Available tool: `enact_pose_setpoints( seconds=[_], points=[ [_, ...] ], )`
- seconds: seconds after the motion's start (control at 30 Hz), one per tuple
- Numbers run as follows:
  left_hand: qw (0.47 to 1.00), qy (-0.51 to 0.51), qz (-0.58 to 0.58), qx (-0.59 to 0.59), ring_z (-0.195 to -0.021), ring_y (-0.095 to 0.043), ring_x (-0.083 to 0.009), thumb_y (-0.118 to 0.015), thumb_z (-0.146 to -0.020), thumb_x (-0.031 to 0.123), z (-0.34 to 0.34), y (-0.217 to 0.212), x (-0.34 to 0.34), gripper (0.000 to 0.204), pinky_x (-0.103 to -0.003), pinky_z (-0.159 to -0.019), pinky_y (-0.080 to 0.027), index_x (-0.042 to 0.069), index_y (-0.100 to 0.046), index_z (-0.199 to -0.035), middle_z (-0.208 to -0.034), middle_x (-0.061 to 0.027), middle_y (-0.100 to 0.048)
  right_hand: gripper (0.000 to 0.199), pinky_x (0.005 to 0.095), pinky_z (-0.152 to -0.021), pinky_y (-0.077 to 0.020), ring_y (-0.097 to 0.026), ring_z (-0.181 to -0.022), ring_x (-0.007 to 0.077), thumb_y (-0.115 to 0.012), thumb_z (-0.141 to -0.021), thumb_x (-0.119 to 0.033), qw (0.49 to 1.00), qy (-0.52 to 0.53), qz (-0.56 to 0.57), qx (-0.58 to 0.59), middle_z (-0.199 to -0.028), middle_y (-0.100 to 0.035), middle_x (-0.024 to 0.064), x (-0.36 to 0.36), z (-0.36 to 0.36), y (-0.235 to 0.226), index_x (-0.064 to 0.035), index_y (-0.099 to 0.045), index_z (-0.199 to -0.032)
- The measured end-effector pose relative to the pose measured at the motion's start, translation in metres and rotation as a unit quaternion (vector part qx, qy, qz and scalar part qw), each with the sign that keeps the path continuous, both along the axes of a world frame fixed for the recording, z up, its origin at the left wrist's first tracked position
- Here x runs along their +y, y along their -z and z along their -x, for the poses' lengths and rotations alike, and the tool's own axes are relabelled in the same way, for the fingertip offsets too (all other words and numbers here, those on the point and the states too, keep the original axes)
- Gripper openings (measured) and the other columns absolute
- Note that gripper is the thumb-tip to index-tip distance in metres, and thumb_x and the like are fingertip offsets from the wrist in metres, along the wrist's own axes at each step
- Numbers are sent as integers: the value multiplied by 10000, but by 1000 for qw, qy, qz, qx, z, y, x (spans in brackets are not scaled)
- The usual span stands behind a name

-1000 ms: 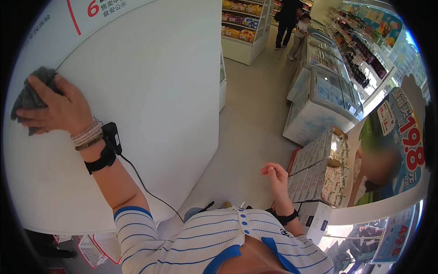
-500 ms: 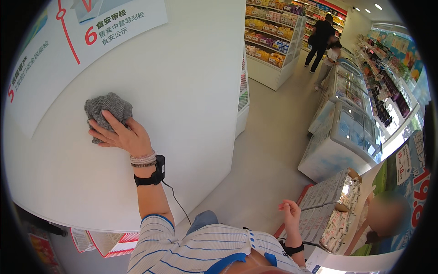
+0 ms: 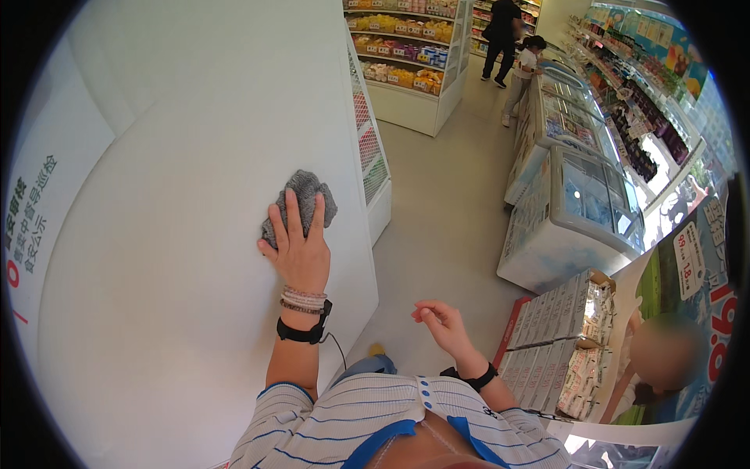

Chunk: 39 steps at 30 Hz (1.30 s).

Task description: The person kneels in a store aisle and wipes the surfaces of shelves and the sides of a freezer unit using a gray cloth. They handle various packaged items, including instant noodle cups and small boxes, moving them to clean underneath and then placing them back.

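A folded grey cloth (image 3: 319, 205) lies against a broad white surface (image 3: 195, 258). My left hand (image 3: 301, 254) presses on it, fingers spread over the fabric and holding it to the surface. The cloth shows around the fingertips; its underside is hidden. Bracelets and a black band with a cable circle the left wrist. To the right, away from the surface, my right hand (image 3: 444, 324) hangs in the air with its fingers loosely curled together, and I see nothing in them. A black band (image 3: 478, 379) is on that wrist too.
Stacked white cartons (image 3: 539, 352) stand close to my right, beside a printed display (image 3: 687, 289). Glass-topped chest freezers (image 3: 574, 211) line the aisle's right side. Stocked shelves (image 3: 406, 55) are farther off. A person in black (image 3: 500, 35) and a smaller person (image 3: 519, 78) stand by the freezers.
My left hand has slid the cloth across the white surface toward its right edge. My view has shifted to the right. The right hand has come nearer the left.
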<state>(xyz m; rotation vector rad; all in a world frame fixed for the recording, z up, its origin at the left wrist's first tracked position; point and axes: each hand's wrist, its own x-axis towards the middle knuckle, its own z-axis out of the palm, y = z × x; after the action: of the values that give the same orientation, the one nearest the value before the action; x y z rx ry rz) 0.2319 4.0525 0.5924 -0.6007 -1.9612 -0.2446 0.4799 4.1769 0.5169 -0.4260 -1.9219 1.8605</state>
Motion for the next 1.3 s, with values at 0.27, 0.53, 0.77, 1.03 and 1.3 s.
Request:
enact_pose_setpoints(
  seconds=[0.27,0.53,0.77,1.03,1.3],
  points=[
    [981,-37,-132,134,-1325,-335,-384,-651,-758,110,29,-175,74,639,-693,-984,-110,381,-524,-1323,-1456,-47,-402,206,282,-786,-498,-615,-836,145,-513,-969,-133,995,-37,92,28,-905,-660,76,63,60,20,2,-611,-1089],
    [995,-32,50,75,-1282,-417,-250,-583,-812,99,40,-69,115,508,-486,-937,-282,388,-580,-1230,-1404,24,-472,214,291,-787,-487,-599,-816,149,-501,-975,-140,976,-164,141,13,-885,-655,72,129,118,19,3,-612,-1089],
    [980,-143,81,-110,-1331,-358,-267,-579,-778,69,-26,188,27,550,-585,-1002,-197,361,-584,-1243,-1425,-11,-440,196,283,-753,-490,-598,-766,140,-507,-969,-133,977,-199,80,-8,-844,-652,71,210,107,26,0,-625,-1051],
    [922,-137,-315,178,-1377,-107,-517,-517,-765,18,-3,-100,15,712,-666,-1051,-73,42,-307,-1444,-1512,-274,-151,202,293,-759,-482,-596,-761,148,-516,-971,-160,953,-294,64,-10,-841,-650,66,235,130,17,-5,-620,-1047],
    [973,-227,-44,-2,-1326,-321,-432,-633,-697,100,-15,81,23,697,-684,-983,-218,147,-444,-1366,-1446,-226,-341,199,289,-754,-470,-589,-778,142,-523,-961,-149,919,-389,48,51,-846,-650,76,186,144,-3,4,-617,-1047]
  ],
)
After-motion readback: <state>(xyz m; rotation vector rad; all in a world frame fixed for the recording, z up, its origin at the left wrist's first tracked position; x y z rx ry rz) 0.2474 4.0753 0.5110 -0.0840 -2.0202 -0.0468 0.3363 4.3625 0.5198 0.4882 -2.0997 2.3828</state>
